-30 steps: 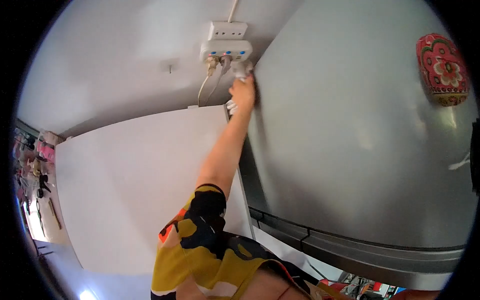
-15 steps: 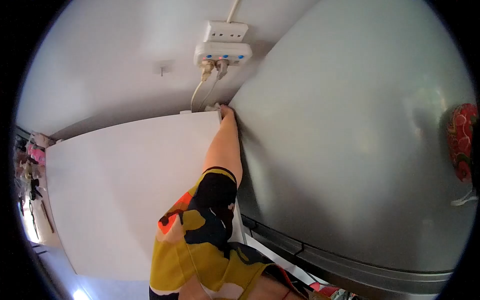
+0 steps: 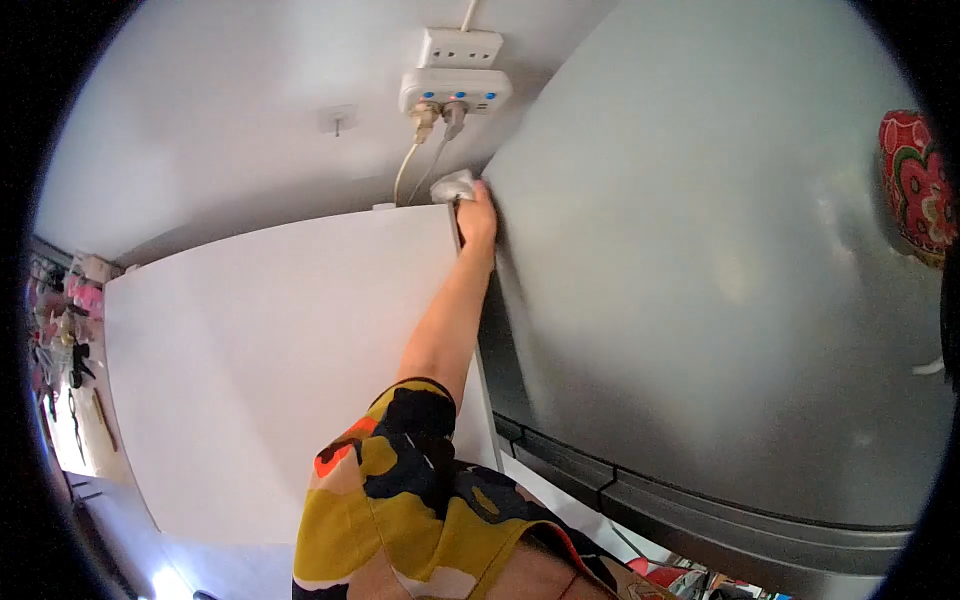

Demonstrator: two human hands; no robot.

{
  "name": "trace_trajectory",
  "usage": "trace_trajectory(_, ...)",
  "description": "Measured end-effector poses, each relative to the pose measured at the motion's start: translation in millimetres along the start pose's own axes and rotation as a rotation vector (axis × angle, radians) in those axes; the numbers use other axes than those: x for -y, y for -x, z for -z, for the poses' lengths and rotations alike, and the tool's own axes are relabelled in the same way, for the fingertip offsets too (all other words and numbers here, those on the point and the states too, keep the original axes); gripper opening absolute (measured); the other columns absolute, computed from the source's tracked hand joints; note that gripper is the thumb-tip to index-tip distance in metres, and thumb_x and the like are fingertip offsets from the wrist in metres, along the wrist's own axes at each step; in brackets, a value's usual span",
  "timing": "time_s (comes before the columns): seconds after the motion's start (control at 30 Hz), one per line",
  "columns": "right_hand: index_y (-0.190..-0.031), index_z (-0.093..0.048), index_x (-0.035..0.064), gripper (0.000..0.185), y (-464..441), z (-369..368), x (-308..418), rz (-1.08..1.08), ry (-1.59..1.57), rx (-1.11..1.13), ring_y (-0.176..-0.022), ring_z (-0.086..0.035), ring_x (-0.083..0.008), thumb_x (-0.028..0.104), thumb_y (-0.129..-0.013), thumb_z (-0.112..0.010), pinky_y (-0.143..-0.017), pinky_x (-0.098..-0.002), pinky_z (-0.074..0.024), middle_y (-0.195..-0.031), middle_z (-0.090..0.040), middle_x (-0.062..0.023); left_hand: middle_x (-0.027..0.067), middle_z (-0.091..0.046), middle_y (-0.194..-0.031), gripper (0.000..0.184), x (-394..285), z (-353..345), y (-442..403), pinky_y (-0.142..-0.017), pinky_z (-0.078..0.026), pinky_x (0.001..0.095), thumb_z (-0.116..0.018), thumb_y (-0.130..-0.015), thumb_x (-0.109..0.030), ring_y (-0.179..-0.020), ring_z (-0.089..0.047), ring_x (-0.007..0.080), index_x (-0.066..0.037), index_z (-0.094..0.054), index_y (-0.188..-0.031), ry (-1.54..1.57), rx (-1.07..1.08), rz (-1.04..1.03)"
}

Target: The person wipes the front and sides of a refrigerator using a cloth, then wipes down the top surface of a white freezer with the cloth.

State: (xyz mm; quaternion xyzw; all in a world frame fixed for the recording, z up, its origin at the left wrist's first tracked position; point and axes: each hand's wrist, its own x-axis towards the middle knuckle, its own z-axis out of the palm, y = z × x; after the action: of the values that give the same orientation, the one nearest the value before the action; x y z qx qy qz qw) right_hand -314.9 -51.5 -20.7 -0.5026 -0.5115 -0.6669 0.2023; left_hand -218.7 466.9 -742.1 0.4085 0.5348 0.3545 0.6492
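Note:
My left hand reaches far forward to the narrow gap between a white panel and a large grey, fridge-like surface. Its fingers are closed on a crumpled white cloth at the panel's far corner, near the wall. Part of the fingers is hidden behind the cloth and the panel edge. A patterned short sleeve covers the upper arm. My right hand is out of sight.
Above the hand, a socket adapter on the wall holds two plugs, their cords running down behind the panel. A red patterned item is on the grey surface at right. Assorted small items hang at far left.
My left hand has come back slightly out of the gap, so more of it and the white cloth shows. The camera view has shifted a little.

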Motion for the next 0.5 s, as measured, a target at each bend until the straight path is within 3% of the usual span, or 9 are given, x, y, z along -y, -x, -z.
trace_trajectory(0.07,-0.111,-0.062,-0.0121,0.03,1.0,3.0,-0.1,-0.002,-0.003,-0.009,-0.095,-0.066,-0.0328,0.011,-0.094,-0.053,-0.085,-0.0429,-0.0534,-0.107,-0.065,-0.0253,0.0311,-0.057,-0.121,0.064,-24.9,6.1,32.9,-0.102,-0.036,0.0478,-0.049,-0.094,-0.048,-0.117,-0.05,0.046,0.01,-0.054,-0.122,-0.137,-0.033,-0.087)
trace_trajectory(0.13,-0.111,-0.062,-0.012,0.03,1.3,4.2,-1.4,-0.004,-0.011,-0.014,-0.095,-0.066,-0.0328,0.011,-0.094,-0.053,-0.084,-0.043,-0.0535,-0.107,-0.065,-0.0253,0.0314,-0.059,-0.118,0.067,-33.0,-0.1,67.1,-0.1,-0.04,0.0441,-0.05,-0.093,-0.053,-0.119,-0.052,0.0424,0.009,-0.056,-0.118,-0.03,-0.042,-0.31)
trace_trajectory(0.2,-0.111,-0.062,-0.012,0.03,0.0,5.4,-0.4,-0.003,-0.012,-0.013,-0.095,-0.066,-0.0328,0.011,-0.094,-0.053,-0.084,-0.043,-0.0535,-0.107,-0.065,-0.0252,0.0313,-0.048,-0.131,0.066,-66.5,12.7,137.5,-0.107,-0.03,0.0472,-0.055,-0.09,-0.048,-0.132,-0.037,0.0429,0.007,-0.049,-0.126,-0.102,0.096,-0.462)
trace_trajectory(0.27,-0.111,-0.062,-0.012,0.03,-1.0,6.2,1.1,0.006,-0.01,-0.012,-0.095,-0.066,-0.0328,0.011,-0.094,-0.053,-0.084,-0.0431,-0.0536,-0.107,-0.065,-0.0252,0.0288,-0.039,-0.14,0.067,-68.9,12.8,182.6,-0.111,-0.021,0.0508,-0.059,-0.088,-0.041,-0.136,-0.027,0.0437,0.006,-0.043,-0.132,0.019,0.133,-0.723)
trace_trajectory(0.33,-0.111,-0.062,-0.012,0.03,-1.7,6.2,1.1,0.012,-0.01,-0.009,-0.095,-0.066,-0.0328,0.011,-0.094,-0.053,-0.084,-0.0431,-0.0536,-0.107,-0.065,-0.0252,0.0253,-0.047,-0.133,0.061,-67.9,16.1,202.4,-0.105,-0.028,0.05,-0.058,-0.087,-0.042,-0.122,-0.039,0.0438,0.003,-0.049,-0.128,0.147,0.058,-1.029)
trace_trajectory(0.4,-0.111,-0.062,-0.012,0.03,-3.2,5.2,1.4,0.013,-0.008,-0.001,-0.095,-0.066,-0.0328,0.011,-0.094,-0.053,-0.084,-0.0432,-0.0537,-0.107,-0.065,-0.0252,0.0249,-0.045,-0.137,0.064,-39.8,10.8,189.1,-0.106,-0.029,0.0486,-0.059,-0.086,-0.041,-0.126,-0.038,0.0434,0.002,-0.047,-0.132,0.167,0.159,-0.95)
trace_trajectory(0.47,-0.111,-0.062,-0.012,0.03,-5.1,2.4,0.0,0.012,-0.01,0.007,-0.094,-0.066,-0.0328,0.011,-0.094,-0.053,-0.084,-0.0432,-0.0538,-0.107,-0.065,-0.0252,0.0233,-0.047,-0.136,0.061,-8.7,-4.7,150.1,-0.101,-0.034,0.0503,-0.06,-0.086,-0.041,-0.123,-0.043,0.0443,0.001,-0.049,-0.13,-0.201,-0.004,-0.797)
trace_trajectory(0.5,-0.111,-0.062,-0.012,0.03,-4.2,3.8,0.3,0.01,-0.008,0.009,-0.094,-0.067,-0.0329,0.011,-0.094,-0.053,-0.083,-0.0432,-0.0538,-0.107,-0.065,-0.0252,0.0237,-0.05,-0.132,0.057,-10.7,-6.2,124.3,-0.098,-0.038,0.0495,-0.058,-0.088,-0.04,-0.12,-0.047,0.0431,0.001,-0.051,-0.127,-0.017,0.046,-0.456)
